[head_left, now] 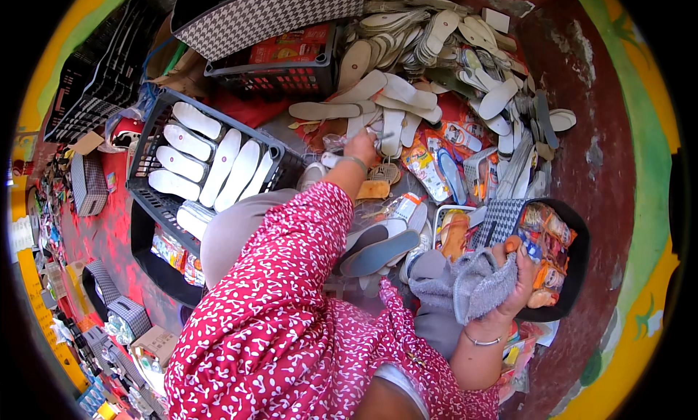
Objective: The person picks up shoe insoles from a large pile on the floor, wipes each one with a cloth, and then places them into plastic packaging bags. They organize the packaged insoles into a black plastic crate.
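My left hand (361,148) reaches forward among the white insoles, its fingers closed on something small that I cannot make out. Right beside it lie pale insoles (392,129) and a small clear plastic piece (334,142). A brown piece of footwear material (374,190) is just below the wrist. Over at the right, my right hand (518,278) is closed round a grey fluffy cloth (483,283), which drapes down over my knee. Between my legs lie several loose soles, among them a blue-grey one (382,253).
A black crate (156,191) of white insoles stands at my left. Behind it are a red-filled crate (273,78) and a houndstooth box (269,20). A large heap of insoles (436,35) spreads at the back. A dark bin (574,275) with orange packets stands at the right.
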`<state>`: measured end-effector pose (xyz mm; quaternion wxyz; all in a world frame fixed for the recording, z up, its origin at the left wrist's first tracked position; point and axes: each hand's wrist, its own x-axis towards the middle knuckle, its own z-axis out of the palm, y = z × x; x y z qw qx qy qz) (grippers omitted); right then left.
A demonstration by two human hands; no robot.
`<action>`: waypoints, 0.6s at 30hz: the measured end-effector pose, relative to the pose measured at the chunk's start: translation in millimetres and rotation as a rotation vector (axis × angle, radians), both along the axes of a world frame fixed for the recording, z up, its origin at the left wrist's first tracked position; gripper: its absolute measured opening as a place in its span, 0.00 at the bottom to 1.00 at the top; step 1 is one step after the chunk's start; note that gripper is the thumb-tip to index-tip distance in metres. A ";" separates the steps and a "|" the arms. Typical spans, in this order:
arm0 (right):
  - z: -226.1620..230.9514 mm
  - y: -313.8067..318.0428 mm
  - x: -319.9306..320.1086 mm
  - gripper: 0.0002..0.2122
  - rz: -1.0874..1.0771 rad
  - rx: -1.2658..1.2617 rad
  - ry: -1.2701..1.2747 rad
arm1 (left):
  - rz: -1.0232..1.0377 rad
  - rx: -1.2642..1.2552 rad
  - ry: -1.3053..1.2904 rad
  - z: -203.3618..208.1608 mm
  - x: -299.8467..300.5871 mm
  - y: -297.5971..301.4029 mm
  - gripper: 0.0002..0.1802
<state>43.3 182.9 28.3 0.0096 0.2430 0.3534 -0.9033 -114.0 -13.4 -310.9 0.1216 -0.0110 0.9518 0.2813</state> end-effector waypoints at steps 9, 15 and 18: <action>8.1 -2.2 9.1 0.08 -0.012 -0.025 -0.001 | -0.038 0.098 -0.268 -25.6 169.6 34.2 0.13; 7.7 2.1 11.6 0.08 -0.006 -0.048 0.026 | 0.233 0.156 -0.342 -24.3 143.3 12.5 0.15; 6.4 2.4 11.5 0.09 -0.005 -0.053 0.024 | 0.533 0.288 -0.322 -51.1 103.1 -4.3 0.15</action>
